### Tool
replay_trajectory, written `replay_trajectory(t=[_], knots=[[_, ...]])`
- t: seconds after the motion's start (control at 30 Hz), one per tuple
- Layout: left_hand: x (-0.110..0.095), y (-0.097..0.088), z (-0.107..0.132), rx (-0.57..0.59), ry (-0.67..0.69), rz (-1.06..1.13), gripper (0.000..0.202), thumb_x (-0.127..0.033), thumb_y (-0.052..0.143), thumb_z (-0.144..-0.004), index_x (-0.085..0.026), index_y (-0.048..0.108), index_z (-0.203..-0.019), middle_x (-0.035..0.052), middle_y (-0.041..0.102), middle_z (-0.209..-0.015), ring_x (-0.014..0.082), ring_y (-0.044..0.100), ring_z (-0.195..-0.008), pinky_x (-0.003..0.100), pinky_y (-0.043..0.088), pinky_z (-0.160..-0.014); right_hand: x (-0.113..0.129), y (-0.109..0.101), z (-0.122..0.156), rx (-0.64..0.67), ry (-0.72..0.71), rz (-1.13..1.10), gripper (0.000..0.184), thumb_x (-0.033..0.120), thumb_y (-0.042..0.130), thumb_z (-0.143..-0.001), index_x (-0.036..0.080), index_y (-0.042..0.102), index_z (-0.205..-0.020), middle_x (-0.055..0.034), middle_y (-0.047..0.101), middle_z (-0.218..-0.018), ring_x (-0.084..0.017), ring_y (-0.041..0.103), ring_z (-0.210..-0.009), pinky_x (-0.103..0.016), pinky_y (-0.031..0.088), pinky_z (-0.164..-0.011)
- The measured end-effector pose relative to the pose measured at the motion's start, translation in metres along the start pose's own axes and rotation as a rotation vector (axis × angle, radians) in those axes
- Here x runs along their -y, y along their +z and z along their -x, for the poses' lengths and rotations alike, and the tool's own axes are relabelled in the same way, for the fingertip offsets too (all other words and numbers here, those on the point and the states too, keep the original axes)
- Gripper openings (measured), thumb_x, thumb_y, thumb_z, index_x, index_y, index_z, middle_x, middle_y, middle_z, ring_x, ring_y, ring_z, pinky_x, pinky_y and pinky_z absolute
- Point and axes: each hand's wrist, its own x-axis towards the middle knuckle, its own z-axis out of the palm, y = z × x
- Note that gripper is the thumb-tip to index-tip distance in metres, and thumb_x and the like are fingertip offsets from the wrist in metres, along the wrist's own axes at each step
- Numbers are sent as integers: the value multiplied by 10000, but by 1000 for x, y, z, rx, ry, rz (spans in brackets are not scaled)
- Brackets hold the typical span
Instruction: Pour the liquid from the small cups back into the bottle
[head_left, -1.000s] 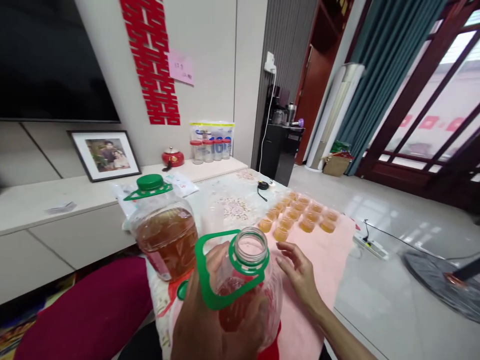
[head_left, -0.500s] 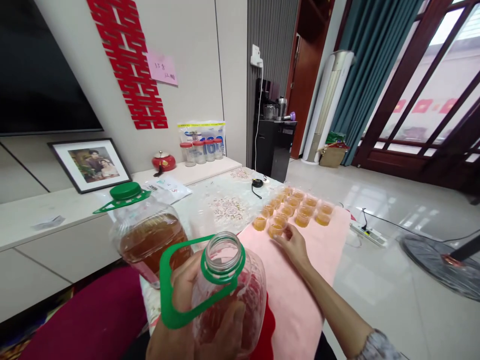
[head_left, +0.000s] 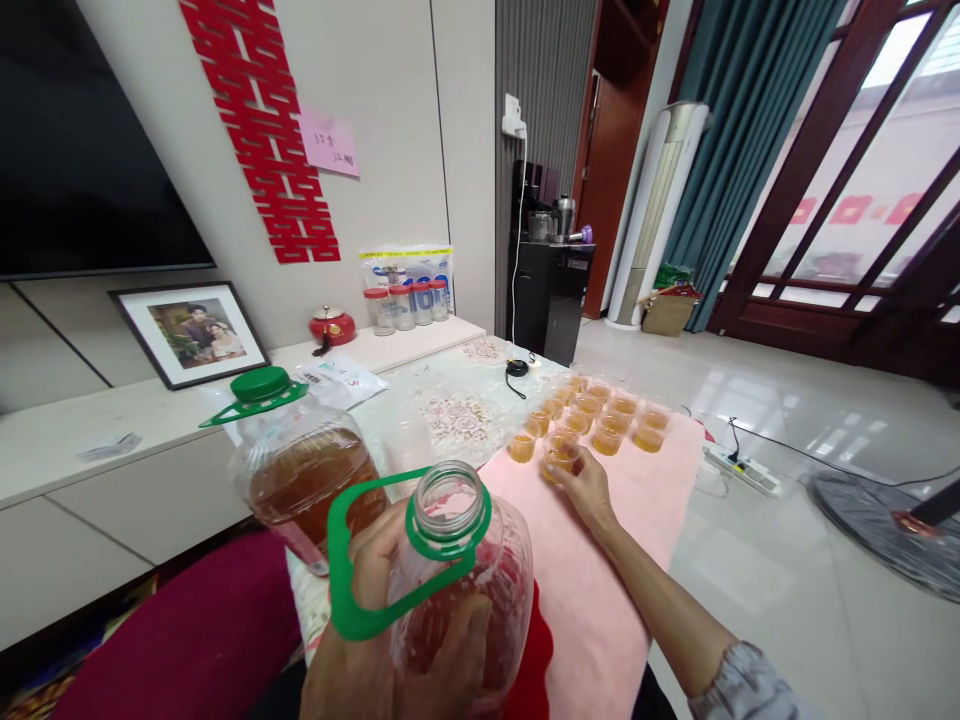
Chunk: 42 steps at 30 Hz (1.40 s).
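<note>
Clear jug clasped in left fingers; right fingers, slightly parted, pinching small cup.

A black television sits against a pale wall, above a low white cabinet. Rightward, daylight through dark-framed windows beside a teal curtain gleams on the glossy floor.

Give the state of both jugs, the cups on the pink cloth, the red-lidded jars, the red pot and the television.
Near jug: uncapped, held by the left hand.
Far jug: capped, partly filled with brown liquid.
Gripped cup: in the right hand.
Other cups: upright, amber liquid inside.
Jars: lids on.
Red pot: covered.
Television: screen dark.
</note>
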Motion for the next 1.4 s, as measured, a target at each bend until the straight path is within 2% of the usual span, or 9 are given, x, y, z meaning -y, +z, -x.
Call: replay_trajectory(t=[0.2,0.3,0.4,0.57,0.7,0.9,1.13,1.33,1.4], knots=[[-2,0,-1,6,31,37,546,-603,603,-889,-252,609,-1307,94,717,-1263,352,679,-1189,518,581,-1005,32,-17,21,50,-32,-67,489,402,802,-878,169,649,-1280,-118,681,-1321,-282,670,-1198,-499,589,-991],[-4,1,-2,-5,58,46,544,-578,625,-864,-234,628,-1285,103,728,-1236,349,690,-1183,493,599,-994,68,-27,26,103,-88,-73,604,469,840,-762,191,671,-1270,-149,686,-1361,-356,637,-1288,-545,582,-1000],[-5,4,-2,17,47,133,490,-536,592,-883,-221,639,-1255,108,728,-1218,318,703,-1158,464,617,-983,115,-35,27,187,-185,-56,604,454,846,-756,233,680,-1293,-117,695,-1367,-338,651,-1277,-550,559,-1044],[-6,5,-3,86,39,197,459,-367,642,-846,-290,593,-1296,37,722,-1229,249,715,-1165,399,639,-963,188,-37,27,281,-476,39,577,367,877,-744,287,691,-1284,-52,720,-1321,-289,678,-1231,-488,550,-1057],[-7,10,-2,19,41,171,427,-340,650,-825,-309,627,-1251,36,713,-1230,270,695,-1187,473,611,-1015,224,-32,27,317,-773,172,492,345,833,-828,272,676,-1289,-47,746,-1224,-260,726,-1101,-452,586,-973],[-1,19,-1,-2,29,194,574,-293,641,-766,-318,577,-1336,47,684,-1276,307,663,-1211,555,560,-1058,247,-28,23,329,-1025,267,486,305,790,-882,241,631,-1337,-79,722,-1263,-251,708,-1146,-416,584,-978],[-13,22,0,-86,-46,251,505,-302,546,-747,-276,580,-1250,65,676,-1184,319,643,-1164,606,480,-1091,259,-27,22,345,-1197,288,463,191,738,-895,212,615,-1341,-122,705,-1277,-261,684,-1182,-433,574,-1003],[-1,18,-1,66,-2,231,599,-287,659,-771,-301,534,-1357,63,653,-1297,307,628,-1247,553,518,-1106,264,-27,23,360,-1291,293,553,63,645,-848,205,573,-1378,-115,700,-1279,-239,661,-1210,-412,567,-1019],[-3,17,-1,52,-15,241,568,-297,650,-770,-294,554,-1330,61,664,-1262,307,643,-1212,543,537,-1078,265,-27,23,362,-1305,290,582,45,633,-841,210,563,-1394,-110,699,-1280,-235,655,-1218,-412,563,-1030]])
